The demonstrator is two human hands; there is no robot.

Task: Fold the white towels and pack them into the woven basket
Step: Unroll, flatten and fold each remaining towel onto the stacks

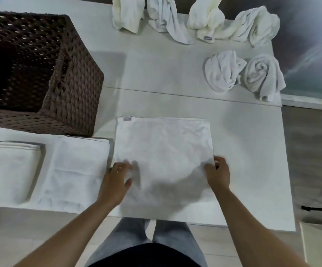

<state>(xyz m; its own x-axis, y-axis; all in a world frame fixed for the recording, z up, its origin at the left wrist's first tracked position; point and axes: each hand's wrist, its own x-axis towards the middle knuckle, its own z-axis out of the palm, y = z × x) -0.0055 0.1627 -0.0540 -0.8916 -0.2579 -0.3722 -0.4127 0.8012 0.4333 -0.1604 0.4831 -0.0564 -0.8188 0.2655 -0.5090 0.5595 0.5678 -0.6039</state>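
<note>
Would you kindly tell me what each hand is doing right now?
Left hand: pinching the towel at its near edge.
Right hand: pinching the same towel.

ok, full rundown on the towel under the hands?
The towel is white, soft cloth, lightly creased, spread flat and roughly square on the white table, near edge at the table's front. A small tag sits at its far left corner. The left hand holds its near-left part; the right hand pinches its right edge.
</note>
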